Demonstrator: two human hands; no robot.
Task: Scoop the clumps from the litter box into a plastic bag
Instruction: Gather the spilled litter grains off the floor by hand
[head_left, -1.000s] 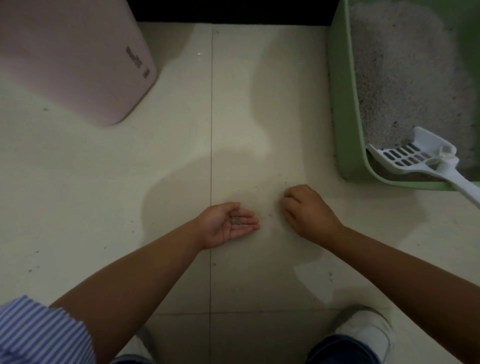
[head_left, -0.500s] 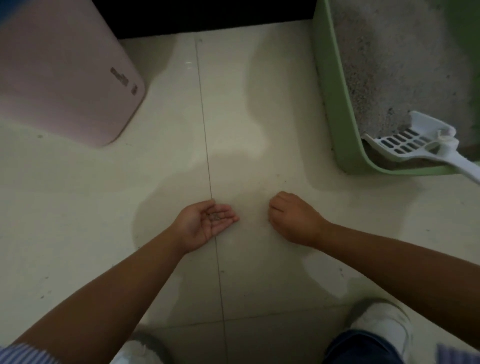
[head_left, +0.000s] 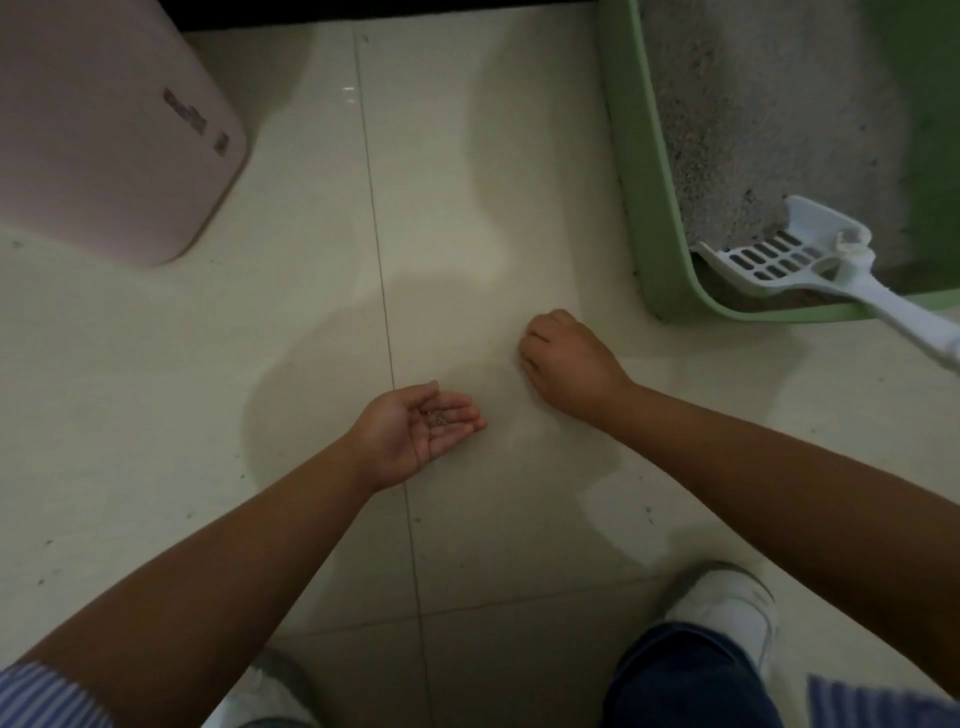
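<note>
Floor (head_left: 467, 156): pale glazed tile, smooth, faintly glossy, thin grout lines. Litter box (head_left: 631, 171), beyond the right hand (head_left: 569, 361): green plastic, smooth, matt. Litter (head_left: 753, 114): grey, coarse, granular. Scoop (head_left: 789, 257): white moulded plastic, slotted, slight sheen. Bin (head_left: 104, 135), beyond the left hand (head_left: 415, 431): pink plastic, smooth, satin. Sleeve (head_left: 47, 696): striped woven cloth.
</note>
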